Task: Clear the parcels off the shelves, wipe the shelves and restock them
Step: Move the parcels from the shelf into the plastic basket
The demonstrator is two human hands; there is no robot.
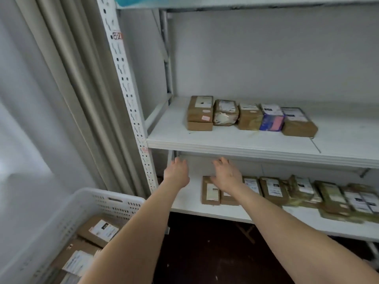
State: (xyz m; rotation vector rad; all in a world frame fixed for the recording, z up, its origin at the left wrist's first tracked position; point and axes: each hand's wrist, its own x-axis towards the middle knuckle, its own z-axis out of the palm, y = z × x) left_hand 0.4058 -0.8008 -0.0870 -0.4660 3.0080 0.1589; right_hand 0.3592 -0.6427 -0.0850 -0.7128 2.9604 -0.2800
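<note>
A white metal shelving unit faces me. Its middle shelf [235, 143] carries a row of several brown and blue parcels [249, 116]. The lower shelf [184, 201] holds another row of brown parcels [272, 189]. My left hand [177, 171] reaches in over the bare left end of the lower shelf, fingers apart, holding nothing. My right hand [226, 174] hovers open just above the leftmost lower parcel [210, 190]; whether it touches is unclear.
A white plastic crate [114, 198] with several parcels inside stands at lower left. A beige curtain [82, 99] hangs left of the perforated shelf post [127, 85]. Dark floor lies below the shelves.
</note>
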